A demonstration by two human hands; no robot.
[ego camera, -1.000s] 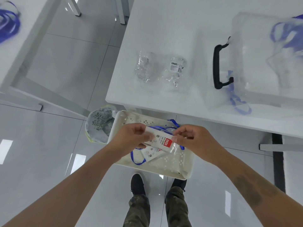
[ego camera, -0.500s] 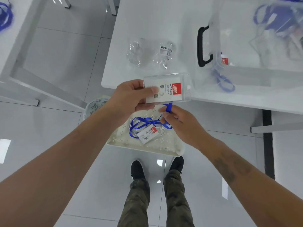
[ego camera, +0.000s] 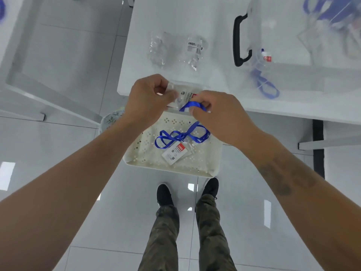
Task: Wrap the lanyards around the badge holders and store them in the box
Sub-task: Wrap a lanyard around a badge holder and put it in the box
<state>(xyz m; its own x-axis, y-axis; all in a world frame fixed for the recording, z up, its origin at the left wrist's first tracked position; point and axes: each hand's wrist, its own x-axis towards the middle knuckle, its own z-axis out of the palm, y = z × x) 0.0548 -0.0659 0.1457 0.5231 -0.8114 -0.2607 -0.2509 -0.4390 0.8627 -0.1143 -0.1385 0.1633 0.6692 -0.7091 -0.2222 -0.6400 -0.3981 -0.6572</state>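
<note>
My left hand (ego camera: 148,98) grips a clear badge holder (ego camera: 186,92) by its left end, in front of the white table's edge. My right hand (ego camera: 213,112) pinches the holder's blue lanyard (ego camera: 190,105), which loops over the holder's lower right part. Below them a cream perforated basket (ego camera: 136,153) on the floor holds a second badge holder (ego camera: 175,152) with a loose blue lanyard (ego camera: 179,135). A clear storage box (ego camera: 293,75) with a black handle (ego camera: 238,40) stands on the table at the right, with wrapped holders and blue lanyards inside.
Two crumpled clear plastic wrappers (ego camera: 158,48) (ego camera: 194,49) lie on the white table (ego camera: 175,16). A patterned bin (ego camera: 111,118) sits on the floor left of the basket. Another white table (ego camera: 15,36) stands at the far left. My feet are just behind the basket.
My right hand has risen from the basket with the lanyard and brought it over the holder. Both hands now sit close together at the table's edge.
</note>
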